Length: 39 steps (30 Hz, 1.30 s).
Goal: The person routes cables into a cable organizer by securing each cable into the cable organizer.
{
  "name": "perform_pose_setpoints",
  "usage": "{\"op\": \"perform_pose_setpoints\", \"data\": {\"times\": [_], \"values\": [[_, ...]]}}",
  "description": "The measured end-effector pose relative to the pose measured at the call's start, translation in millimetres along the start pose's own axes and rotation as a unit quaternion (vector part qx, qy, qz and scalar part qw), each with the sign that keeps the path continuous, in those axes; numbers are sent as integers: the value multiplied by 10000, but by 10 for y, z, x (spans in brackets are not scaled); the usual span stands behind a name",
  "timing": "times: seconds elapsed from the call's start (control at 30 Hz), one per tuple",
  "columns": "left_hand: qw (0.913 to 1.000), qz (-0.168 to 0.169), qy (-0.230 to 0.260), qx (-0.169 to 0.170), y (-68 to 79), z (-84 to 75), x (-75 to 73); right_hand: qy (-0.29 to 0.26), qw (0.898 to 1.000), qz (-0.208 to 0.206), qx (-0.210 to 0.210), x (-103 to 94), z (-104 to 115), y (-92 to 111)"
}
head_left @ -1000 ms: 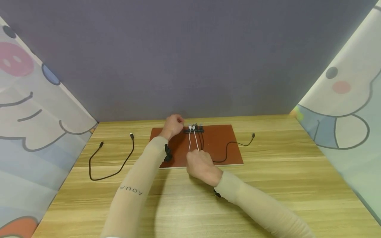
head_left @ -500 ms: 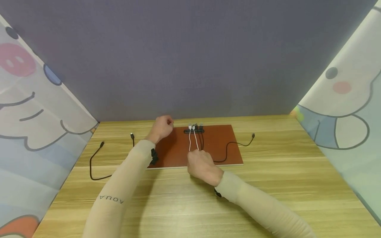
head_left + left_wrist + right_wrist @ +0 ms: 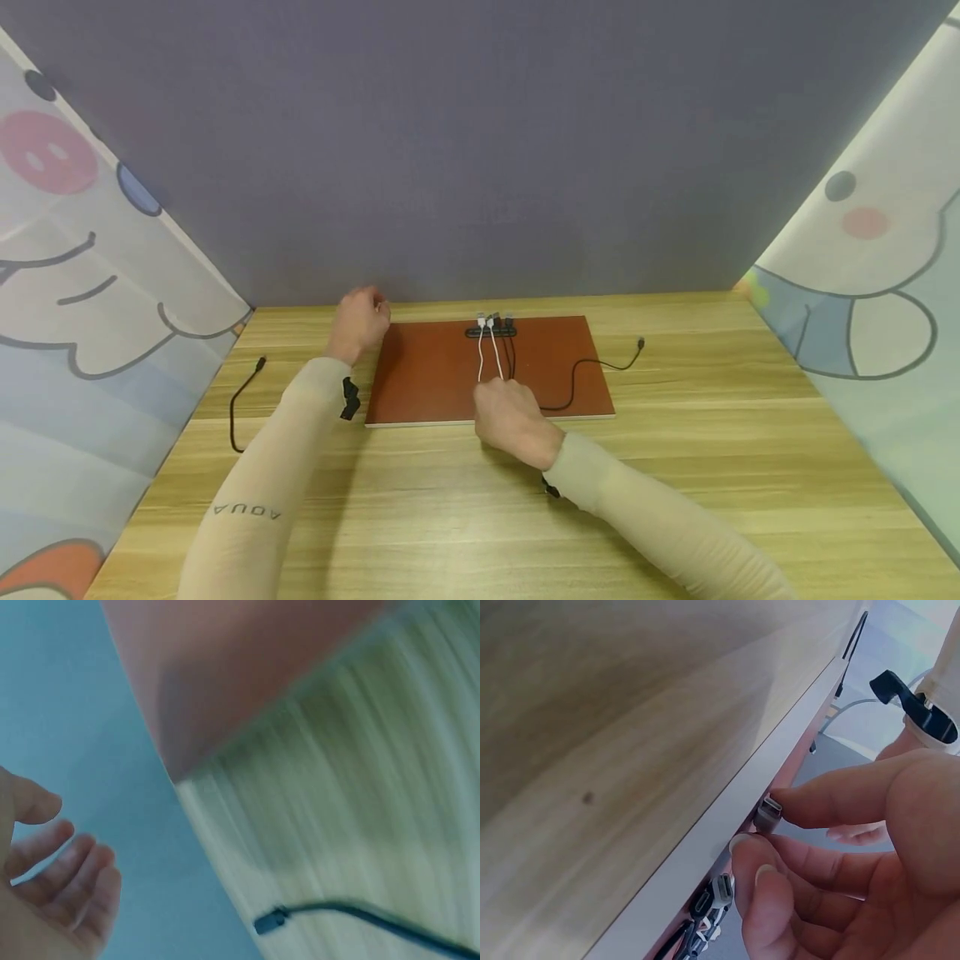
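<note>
My left hand (image 3: 360,321) hovers by the brown board's back left corner, fingers loosely curled. In the left wrist view nothing lies between its fingers. My right hand (image 3: 513,421) is at the board's front edge, where two white cables (image 3: 496,354) run down to it. Seen from the right wrist, its thumb and finger pinch a pale USB-C plug (image 3: 768,814). A second pale plug (image 3: 721,891) and a black plug (image 3: 701,902) are beside its fingers. A black cable holder (image 3: 472,332) on the brown board (image 3: 427,367) carries several white and black cable ends.
A black cable (image 3: 573,383) curves off the board's right side onto the wooden table (image 3: 450,508). To the left lies another black cable (image 3: 233,421), partly hidden by my left arm. A grey panel (image 3: 480,167) stands behind the table.
My left hand has moved left, from beside the cable holder to the board's back left corner; its arm now covers part of the left black cable. My right hand has stayed nearly still.
</note>
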<state>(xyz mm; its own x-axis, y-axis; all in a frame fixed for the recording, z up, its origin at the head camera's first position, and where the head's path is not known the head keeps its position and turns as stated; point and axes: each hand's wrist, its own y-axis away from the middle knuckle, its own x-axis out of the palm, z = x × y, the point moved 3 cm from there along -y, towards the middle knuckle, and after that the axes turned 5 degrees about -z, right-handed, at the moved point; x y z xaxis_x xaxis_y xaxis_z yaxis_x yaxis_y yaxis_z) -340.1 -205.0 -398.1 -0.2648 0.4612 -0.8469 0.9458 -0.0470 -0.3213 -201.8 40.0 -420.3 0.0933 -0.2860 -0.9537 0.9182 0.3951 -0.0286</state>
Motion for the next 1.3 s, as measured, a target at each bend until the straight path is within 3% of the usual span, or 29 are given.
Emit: {"op": "perform_pose_setpoints", "data": {"times": [0.13, 0.2, 0.37, 0.47, 0.6, 0.73, 1.07, 1.3], "values": [[9995, -71, -180, -245, 39, 153, -73, 24, 10000, -33, -16, -1, -5, 3], [9980, 54, -295, -550, 73, 233, -106, 29, 10000, -35, -21, 2, -6, 1], [9857, 746, -474, -1437, 173, 461, -156, -16, 10000, -23, -36, 1, -4, 1], [9775, 1186, -402, -1697, 236, 589, -160, -49, 10000, -29, -39, -2, -4, 5], [9738, 1436, -290, -1741, 293, 711, -142, -70, 10000, -9, -63, 7, -8, 5], [9733, 1476, -218, -1742, 292, 749, -128, -60, 10000, -3, -44, 14, -20, 11], [9771, 1334, 313, -1627, 309, 610, -205, -116, 9998, -146, -111, -8, -28, 57], [9767, 1460, 743, -1386, 292, 513, -200, -206, 9997, -123, -41, -43, -24, 76]]}}
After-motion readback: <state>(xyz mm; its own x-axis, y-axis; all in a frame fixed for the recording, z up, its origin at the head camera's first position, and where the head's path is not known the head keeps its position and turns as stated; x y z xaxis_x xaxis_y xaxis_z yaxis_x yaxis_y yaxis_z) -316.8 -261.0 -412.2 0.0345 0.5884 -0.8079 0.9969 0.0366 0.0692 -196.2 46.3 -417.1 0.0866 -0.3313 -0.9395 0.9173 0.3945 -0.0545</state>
